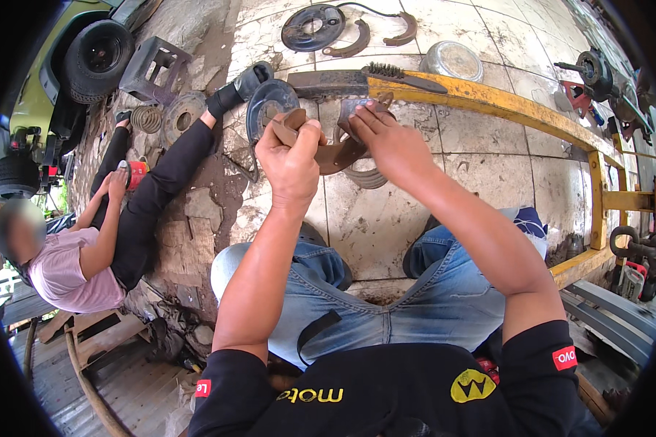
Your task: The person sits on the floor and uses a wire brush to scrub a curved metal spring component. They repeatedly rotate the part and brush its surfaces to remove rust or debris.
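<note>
My left hand (291, 156) is closed around one end of a rusty, curved brake shoe (333, 158), held up in front of my knees. At its other end, my right hand (390, 138) presses down with its fingers close together. A greyish flat piece shows under those fingertips; I cannot make out what it is. Just beyond my left hand lies a dark round backing plate (259, 109). Partly hidden beneath the shoe is a round ridged metal part (366, 178) on the tiles. A wire brush (408, 78) rests on the yellow metal frame (481, 95).
Two more brake shoes (351, 40) and another backing plate (313, 28) lie at the far side. A round metal drum (452, 61) sits behind the frame. On the left, a seated person (87, 255) holds a red can (136, 175), near a coil spring (146, 119) and a tyre (99, 58).
</note>
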A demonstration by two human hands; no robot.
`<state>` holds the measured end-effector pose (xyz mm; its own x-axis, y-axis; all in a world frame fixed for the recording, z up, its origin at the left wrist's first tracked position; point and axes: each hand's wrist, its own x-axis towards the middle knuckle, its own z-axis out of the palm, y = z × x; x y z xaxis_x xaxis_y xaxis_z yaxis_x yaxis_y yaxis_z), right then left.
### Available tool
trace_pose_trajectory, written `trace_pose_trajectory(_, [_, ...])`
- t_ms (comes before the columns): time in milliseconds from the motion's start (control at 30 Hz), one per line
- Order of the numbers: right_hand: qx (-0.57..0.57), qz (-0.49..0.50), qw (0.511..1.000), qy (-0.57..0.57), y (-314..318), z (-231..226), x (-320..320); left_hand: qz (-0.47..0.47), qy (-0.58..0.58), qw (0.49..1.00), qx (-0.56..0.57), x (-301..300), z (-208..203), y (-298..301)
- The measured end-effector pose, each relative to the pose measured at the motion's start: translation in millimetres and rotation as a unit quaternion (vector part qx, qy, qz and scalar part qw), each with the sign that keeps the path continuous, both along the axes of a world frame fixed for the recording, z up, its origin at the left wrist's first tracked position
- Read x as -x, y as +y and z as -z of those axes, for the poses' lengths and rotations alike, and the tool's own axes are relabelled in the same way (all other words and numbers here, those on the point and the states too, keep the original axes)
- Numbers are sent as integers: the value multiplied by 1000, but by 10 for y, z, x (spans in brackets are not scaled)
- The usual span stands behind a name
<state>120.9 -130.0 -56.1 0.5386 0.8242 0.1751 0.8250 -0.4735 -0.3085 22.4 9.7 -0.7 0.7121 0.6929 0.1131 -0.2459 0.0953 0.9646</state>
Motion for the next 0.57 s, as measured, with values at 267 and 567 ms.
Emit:
trace_pose_trajectory(267, [-10, -4, 997, 76, -19, 10, 16, 7, 26, 999, -32, 23, 1, 9])
trace_pose_trajectory(567, [12, -33, 999, 5, 23, 86, 44, 0, 16, 999, -29, -6, 6, 37])
